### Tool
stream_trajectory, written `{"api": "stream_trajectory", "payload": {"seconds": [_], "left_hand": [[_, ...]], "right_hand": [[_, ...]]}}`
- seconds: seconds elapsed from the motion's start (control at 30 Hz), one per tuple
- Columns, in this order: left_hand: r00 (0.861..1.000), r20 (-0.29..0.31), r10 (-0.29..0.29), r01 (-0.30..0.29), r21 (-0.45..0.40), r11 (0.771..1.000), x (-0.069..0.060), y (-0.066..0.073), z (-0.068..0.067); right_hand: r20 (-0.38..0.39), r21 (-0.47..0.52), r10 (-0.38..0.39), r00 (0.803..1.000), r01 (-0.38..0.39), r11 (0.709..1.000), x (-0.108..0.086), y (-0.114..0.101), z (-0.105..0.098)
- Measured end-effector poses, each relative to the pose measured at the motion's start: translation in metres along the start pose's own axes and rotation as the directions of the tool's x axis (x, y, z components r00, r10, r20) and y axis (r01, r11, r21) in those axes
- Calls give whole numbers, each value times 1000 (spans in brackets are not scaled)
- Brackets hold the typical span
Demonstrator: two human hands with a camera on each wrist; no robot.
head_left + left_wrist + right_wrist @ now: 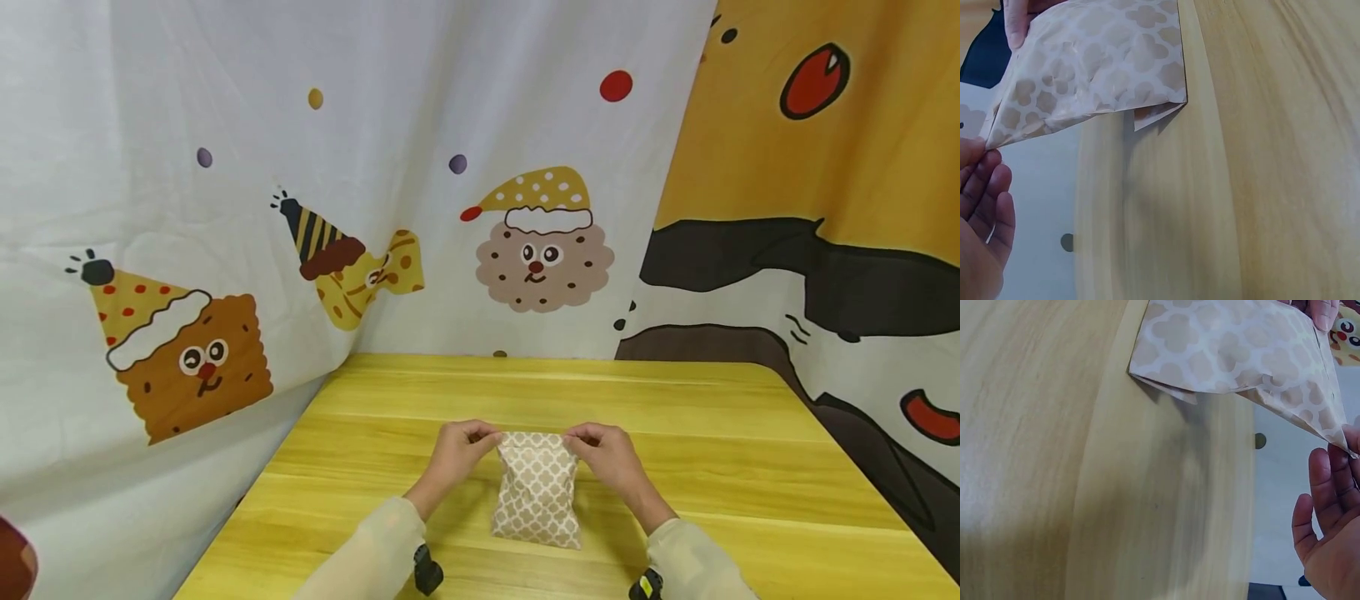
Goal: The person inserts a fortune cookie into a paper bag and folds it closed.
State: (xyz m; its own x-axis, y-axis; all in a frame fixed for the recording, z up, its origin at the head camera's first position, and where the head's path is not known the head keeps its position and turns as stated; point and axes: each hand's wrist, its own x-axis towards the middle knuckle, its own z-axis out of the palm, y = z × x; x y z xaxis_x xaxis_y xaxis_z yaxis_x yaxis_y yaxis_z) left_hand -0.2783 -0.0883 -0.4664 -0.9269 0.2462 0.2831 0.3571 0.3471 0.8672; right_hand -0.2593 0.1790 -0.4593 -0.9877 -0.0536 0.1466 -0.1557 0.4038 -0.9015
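A beige paper bag (537,496) with a white lattice pattern stands on the wooden table in the head view, its top edge raised toward the far side. My left hand (459,450) pinches the top left corner between thumb and index finger. At the top right corner, my right hand (609,454) pinches the paper in the same way. In the left wrist view the bag (1097,59) slants up from the tabletop to the left fingertips. The right wrist view shows the bag's corner (1335,434) held at the right fingertips. What is inside the bag is hidden.
The yellow wooden table (360,442) extends around the bag on all sides. Behind it hangs a white curtain (420,83) printed with cartoon biscuits, and at the right a panel (787,183) in orange, black and white. Dark wrist devices (427,571) sit at both sleeves.
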Motion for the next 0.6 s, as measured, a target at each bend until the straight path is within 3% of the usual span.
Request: {"api": "stream_trajectory", "payload": {"seconds": [0.33,0.6], "left_hand": [[994,-16,-105,105,17,994,11,-9,13],[991,-60,-117,120,49,992,19,-23,16]], "right_hand": [[-23,37,73,997,-72,997,3,14,-1],[-27,-33,91,996,-92,995,2,19,-2]]}}
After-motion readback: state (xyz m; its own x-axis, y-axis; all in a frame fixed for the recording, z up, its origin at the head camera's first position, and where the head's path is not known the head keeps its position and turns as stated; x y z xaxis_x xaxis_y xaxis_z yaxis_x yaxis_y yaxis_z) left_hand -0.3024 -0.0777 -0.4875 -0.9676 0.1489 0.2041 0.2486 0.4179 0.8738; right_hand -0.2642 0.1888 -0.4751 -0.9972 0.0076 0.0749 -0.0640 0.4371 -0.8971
